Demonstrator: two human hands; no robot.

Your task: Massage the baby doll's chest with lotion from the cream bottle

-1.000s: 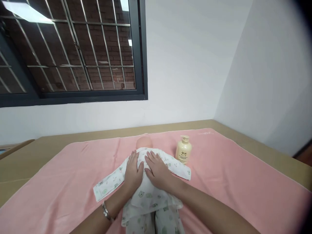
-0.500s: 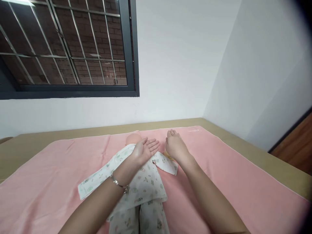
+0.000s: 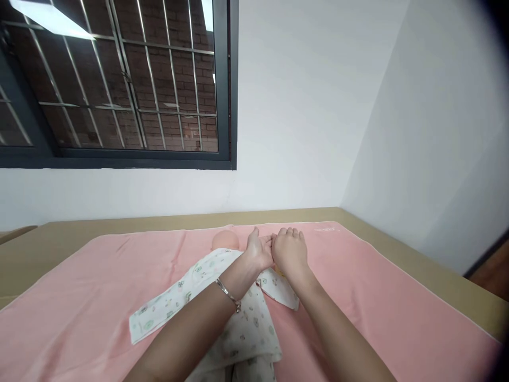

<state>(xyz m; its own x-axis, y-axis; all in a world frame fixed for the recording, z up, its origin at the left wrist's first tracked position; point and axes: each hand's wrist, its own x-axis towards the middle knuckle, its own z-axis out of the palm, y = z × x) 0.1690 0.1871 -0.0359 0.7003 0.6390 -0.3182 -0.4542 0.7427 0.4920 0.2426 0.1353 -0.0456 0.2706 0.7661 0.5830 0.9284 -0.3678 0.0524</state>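
Observation:
A baby doll lies on its back, its bald head (image 3: 225, 240) toward the wall, in a white printed top (image 3: 250, 329) and matching trousers (image 3: 254, 370). My left hand (image 3: 260, 250), palm up with fingers stretched to the right, is over the doll's upper body. Its fingertips meet my right hand (image 3: 290, 252), which is back up with fingers curled; what they hold, if anything, is hidden. Below the right hand spreads the top's right-side sleeve (image 3: 279, 289), with a bit of yellow beside it. The other sleeve (image 3: 159, 315) stretches out to the left.
A pink sheet (image 3: 377, 318) covers most of the tan surface (image 3: 405, 276). Behind stand a white wall (image 3: 302, 106) and a dark-framed window (image 3: 228, 106) with metal bars. Brown wood (image 3: 493, 273) shows at the right edge.
My left hand has moved right until its fingers meet my right hand. The right hand's fingers look more curled. The view has tilted up and shifted slightly left.

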